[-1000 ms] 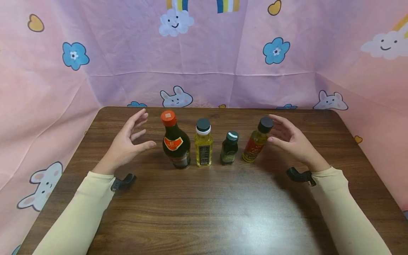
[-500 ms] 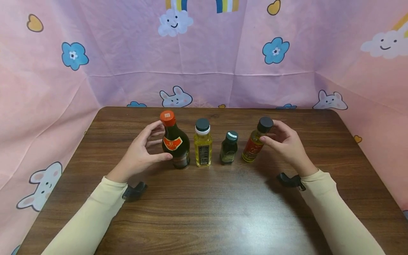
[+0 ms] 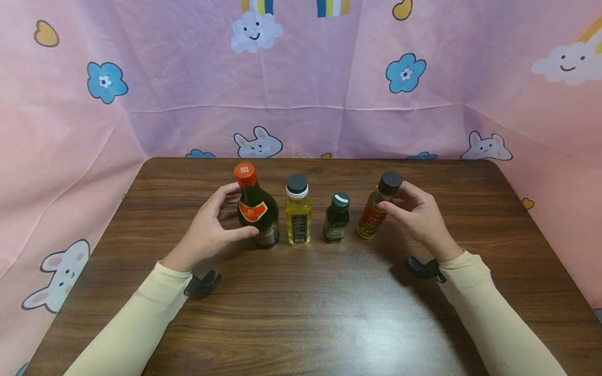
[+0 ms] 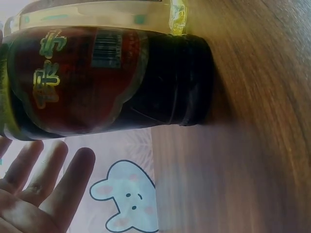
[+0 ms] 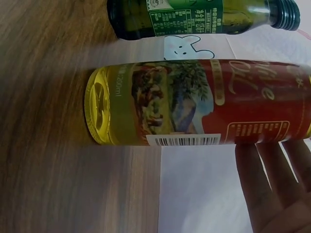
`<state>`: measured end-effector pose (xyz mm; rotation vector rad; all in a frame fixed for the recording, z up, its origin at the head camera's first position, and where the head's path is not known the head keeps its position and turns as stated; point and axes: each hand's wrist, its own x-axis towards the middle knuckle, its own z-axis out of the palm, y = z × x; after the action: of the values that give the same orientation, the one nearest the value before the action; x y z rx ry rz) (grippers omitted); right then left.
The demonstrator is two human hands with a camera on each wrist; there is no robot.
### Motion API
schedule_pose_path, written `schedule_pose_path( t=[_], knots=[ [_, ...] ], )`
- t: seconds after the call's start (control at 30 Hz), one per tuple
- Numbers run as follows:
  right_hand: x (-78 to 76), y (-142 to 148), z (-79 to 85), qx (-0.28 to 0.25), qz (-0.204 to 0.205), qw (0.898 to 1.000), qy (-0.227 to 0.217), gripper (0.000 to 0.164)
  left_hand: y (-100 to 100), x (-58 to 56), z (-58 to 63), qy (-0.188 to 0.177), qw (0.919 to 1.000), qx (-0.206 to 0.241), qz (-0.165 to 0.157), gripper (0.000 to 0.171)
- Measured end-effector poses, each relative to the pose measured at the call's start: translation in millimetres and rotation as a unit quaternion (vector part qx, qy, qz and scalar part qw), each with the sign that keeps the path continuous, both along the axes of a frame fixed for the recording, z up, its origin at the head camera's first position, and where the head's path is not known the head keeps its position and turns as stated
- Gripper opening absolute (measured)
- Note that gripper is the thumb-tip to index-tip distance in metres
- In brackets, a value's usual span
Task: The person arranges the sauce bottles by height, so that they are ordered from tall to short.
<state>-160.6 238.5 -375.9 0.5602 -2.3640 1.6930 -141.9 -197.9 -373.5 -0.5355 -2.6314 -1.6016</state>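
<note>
Four kinds of bottle stand in a row on the wooden table. At the left end is a dark sauce bottle (image 3: 257,209) with a red cap; my left hand (image 3: 207,230) holds its left side, thumb across the front and fingers behind. In the left wrist view the sauce bottle (image 4: 87,80) stands on the table, with the lower fingers (image 4: 73,179) spread beside it. At the right end my right hand (image 3: 420,222) grips a small olive oil bottle (image 3: 370,219) with a black cap, thumb in front. The right wrist view shows the olive oil bottle (image 5: 170,104) tilted slightly, its red label facing out.
Between the held bottles stand a yellow oil bottle (image 3: 298,222) with a dark green cap and a short dark green bottle (image 3: 336,222). Behind the brown table (image 3: 301,313) hangs a pink and purple patterned cloth (image 3: 305,73), which also covers both sides.
Both hands have moved inward. The left has come to the sauce bottle and the right has closed round the olive oil bottle. The bottles keep their places.
</note>
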Motion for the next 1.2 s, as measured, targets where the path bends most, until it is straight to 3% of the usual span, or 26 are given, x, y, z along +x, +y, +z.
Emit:
schedule_pose_path(
  t=[0.3, 0.57, 0.87, 1.2],
  knots=[
    [0.7, -1, 0.4, 0.015, -0.008, 1.0, -0.013, 0.032, 2, -0.2, -2.2, -0.002, 0.9998, 0.015, -0.014, 0.078],
    [2.4, -3, -0.7, 0.013, -0.017, 1.0, -0.022, 0.029, 3, 1.2, -1.9, 0.027, 0.9994, -0.017, -0.011, 0.072],
    [4.8, -3, -4.9, 0.018, -0.026, 0.999, -0.019, 0.028, 8, 6.9, -2.2, 0.01, 0.9988, -0.047, 0.006, 0.09],
    [9.0, -8, -7.0, 0.0, -0.044, 0.999, -0.028, 0.028, 13, 12.1, -0.3, 0.0, 0.9983, -0.052, 0.028, 0.09]
  ],
)
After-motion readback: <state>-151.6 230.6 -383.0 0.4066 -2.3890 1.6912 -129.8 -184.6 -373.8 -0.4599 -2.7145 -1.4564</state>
